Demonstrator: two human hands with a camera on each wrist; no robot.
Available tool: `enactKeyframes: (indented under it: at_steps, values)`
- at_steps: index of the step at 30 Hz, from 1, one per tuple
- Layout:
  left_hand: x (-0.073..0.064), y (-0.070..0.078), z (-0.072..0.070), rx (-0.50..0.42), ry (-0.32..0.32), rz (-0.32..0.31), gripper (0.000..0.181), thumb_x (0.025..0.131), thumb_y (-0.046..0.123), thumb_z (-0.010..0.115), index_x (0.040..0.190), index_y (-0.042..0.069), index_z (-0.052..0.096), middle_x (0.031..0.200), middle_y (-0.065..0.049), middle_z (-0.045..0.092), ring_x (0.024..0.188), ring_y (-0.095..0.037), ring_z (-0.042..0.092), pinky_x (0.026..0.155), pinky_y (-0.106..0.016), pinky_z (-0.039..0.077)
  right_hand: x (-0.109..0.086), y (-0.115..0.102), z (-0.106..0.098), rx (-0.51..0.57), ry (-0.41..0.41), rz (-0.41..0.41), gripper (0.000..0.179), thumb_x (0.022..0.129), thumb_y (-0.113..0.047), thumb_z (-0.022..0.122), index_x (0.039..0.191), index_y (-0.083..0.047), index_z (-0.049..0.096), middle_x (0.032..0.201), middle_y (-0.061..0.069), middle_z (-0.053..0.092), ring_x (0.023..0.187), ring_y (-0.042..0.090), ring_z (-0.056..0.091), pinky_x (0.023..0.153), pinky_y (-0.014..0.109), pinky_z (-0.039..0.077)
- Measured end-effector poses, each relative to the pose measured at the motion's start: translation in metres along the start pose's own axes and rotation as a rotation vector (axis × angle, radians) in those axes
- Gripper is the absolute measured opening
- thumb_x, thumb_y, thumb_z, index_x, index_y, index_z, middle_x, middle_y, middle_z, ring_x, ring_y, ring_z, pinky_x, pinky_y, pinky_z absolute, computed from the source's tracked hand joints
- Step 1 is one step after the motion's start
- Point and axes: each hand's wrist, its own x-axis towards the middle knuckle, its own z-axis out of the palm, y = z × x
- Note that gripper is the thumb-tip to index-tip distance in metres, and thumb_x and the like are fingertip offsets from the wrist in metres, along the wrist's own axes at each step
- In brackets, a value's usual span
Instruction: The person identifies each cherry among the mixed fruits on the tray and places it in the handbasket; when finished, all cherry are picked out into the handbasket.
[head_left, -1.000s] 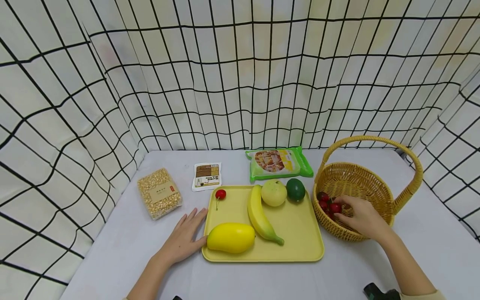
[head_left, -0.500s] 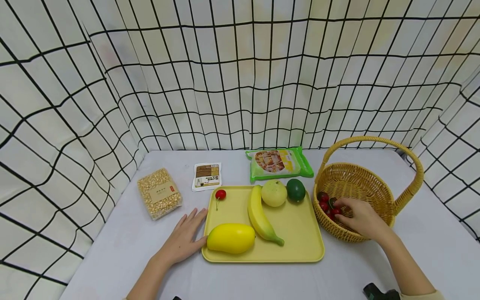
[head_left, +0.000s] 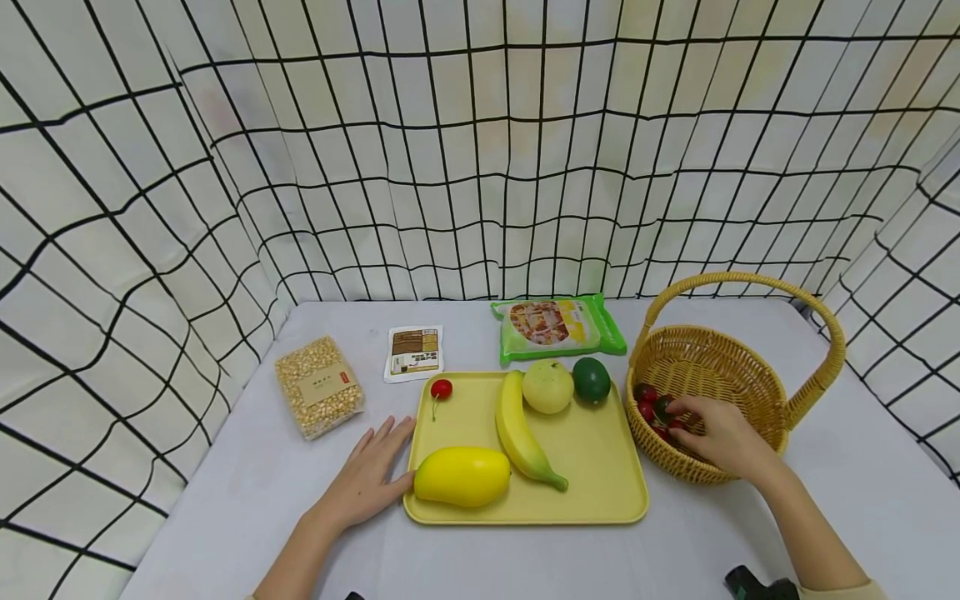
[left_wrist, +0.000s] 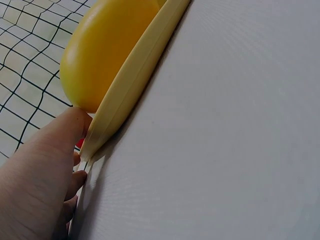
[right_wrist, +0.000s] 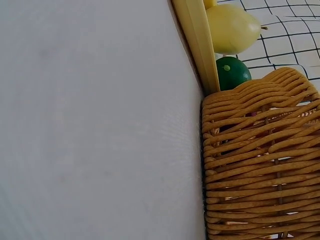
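My left hand [head_left: 367, 479] lies flat on the table at the left edge of the yellow tray [head_left: 600, 500], fingers spread. Its thumb reaches the tray's rim beside a yellow mango [head_left: 461, 477]. Inside the wicker basket [head_left: 720, 358], my right hand [head_left: 720, 433] pinches a red cherry [head_left: 676, 424] between thumb and fingers, among several other cherries [head_left: 647, 408]. In the right wrist view the basket's wall [right_wrist: 265, 170] hides this hand. The tray also bears a banana [head_left: 521, 429], a pale green round fruit [head_left: 547, 387], a dark green fruit [head_left: 591, 380] and one cherry [head_left: 441, 389].
Behind the tray lie a green food packet [head_left: 555, 327] and a small white-and-brown sachet [head_left: 415, 353]. A bag of corn kernels [head_left: 318, 387] is at the left. The basket's tall handle [head_left: 750, 277] arches over it. Black-lined white cloth surrounds the table.
The right hand's fingers shift slightly among the cherries, and a dark cherry beside the fingertips has come into view. The left hand stays where it was.
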Motion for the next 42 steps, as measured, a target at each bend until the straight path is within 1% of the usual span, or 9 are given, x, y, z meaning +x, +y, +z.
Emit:
enactKeyframes:
  at_steps: [9, 17, 23, 25, 31, 36, 38, 42]
  values:
    - [0.001, -0.001, 0.000, 0.003, 0.015, 0.011, 0.069, 0.086, 0.038, 0.058, 0.143, 0.009, 0.031, 0.146, -0.006, 0.032, 0.136, -0.028, 0.019, 0.110, -0.047, 0.008, -0.001, -0.001, -0.001, -0.009, 0.016, -0.015, 0.023, 0.078, -0.007, 0.071, 0.100, -0.005, 0.065, 0.096, 0.008, 0.065, 0.083, 0.024, 0.061, 0.067, 0.039, 0.052]
    - [0.001, -0.002, 0.001, 0.003, 0.021, 0.016, 0.068, 0.088, 0.042, 0.055, 0.143, 0.009, 0.031, 0.146, -0.007, 0.032, 0.136, -0.029, 0.019, 0.110, -0.048, 0.008, 0.000, -0.005, -0.001, 0.002, 0.041, -0.043, 0.022, 0.079, -0.006, 0.070, 0.100, -0.005, 0.065, 0.097, 0.008, 0.065, 0.086, 0.026, 0.061, 0.069, 0.040, 0.052]
    - [0.000, -0.001, 0.000, -0.006, 0.015, 0.003, 0.066, 0.089, 0.040, 0.054, 0.143, 0.008, 0.032, 0.146, -0.007, 0.032, 0.136, -0.029, 0.019, 0.110, -0.048, 0.007, 0.002, -0.015, -0.002, 0.004, 0.075, -0.047, 0.021, 0.081, -0.007, 0.068, 0.101, -0.005, 0.065, 0.098, 0.007, 0.065, 0.091, 0.027, 0.060, 0.072, 0.045, 0.051]
    - [-0.001, 0.000, 0.000, -0.008, 0.014, 0.002, 0.066, 0.090, 0.039, 0.054, 0.143, 0.008, 0.032, 0.146, -0.007, 0.032, 0.136, -0.029, 0.019, 0.110, -0.048, 0.007, 0.003, -0.020, -0.002, 0.009, 0.089, -0.055, 0.021, 0.080, -0.006, 0.067, 0.102, -0.005, 0.065, 0.098, 0.007, 0.065, 0.090, 0.026, 0.060, 0.073, 0.045, 0.051]
    - [-0.001, 0.001, -0.001, -0.009, 0.009, 0.000, 0.065, 0.090, 0.039, 0.054, 0.143, 0.008, 0.032, 0.146, -0.007, 0.032, 0.136, -0.029, 0.019, 0.110, -0.048, 0.007, 0.007, -0.036, -0.003, 0.007, 0.134, -0.112, 0.023, 0.078, -0.005, 0.069, 0.101, -0.006, 0.066, 0.097, 0.008, 0.065, 0.086, 0.024, 0.058, 0.068, 0.040, 0.050]
    - [-0.001, 0.000, -0.001, -0.011, 0.007, -0.001, 0.065, 0.090, 0.039, 0.054, 0.143, 0.008, 0.032, 0.146, -0.007, 0.032, 0.136, -0.029, 0.019, 0.110, -0.049, 0.008, 0.012, -0.045, 0.000, 0.009, 0.165, -0.171, 0.023, 0.077, -0.005, 0.071, 0.100, -0.007, 0.066, 0.095, 0.005, 0.065, 0.084, 0.021, 0.057, 0.063, 0.036, 0.051]
    - [0.000, 0.000, 0.000, -0.011, 0.008, 0.000, 0.065, 0.090, 0.041, 0.053, 0.143, 0.009, 0.031, 0.146, -0.007, 0.032, 0.136, -0.029, 0.019, 0.110, -0.049, 0.008, 0.014, -0.048, 0.002, 0.010, 0.177, -0.193, 0.023, 0.078, -0.006, 0.071, 0.100, -0.007, 0.066, 0.095, 0.004, 0.065, 0.085, 0.020, 0.057, 0.063, 0.036, 0.052]
    - [0.000, -0.001, 0.000, -0.009, 0.008, -0.003, 0.066, 0.091, 0.044, 0.050, 0.143, 0.010, 0.031, 0.147, -0.006, 0.031, 0.137, -0.029, 0.018, 0.110, -0.048, 0.007, 0.019, -0.056, 0.007, 0.002, 0.190, -0.221, 0.024, 0.077, -0.005, 0.071, 0.100, -0.006, 0.066, 0.097, 0.005, 0.065, 0.091, 0.019, 0.057, 0.068, 0.037, 0.052]
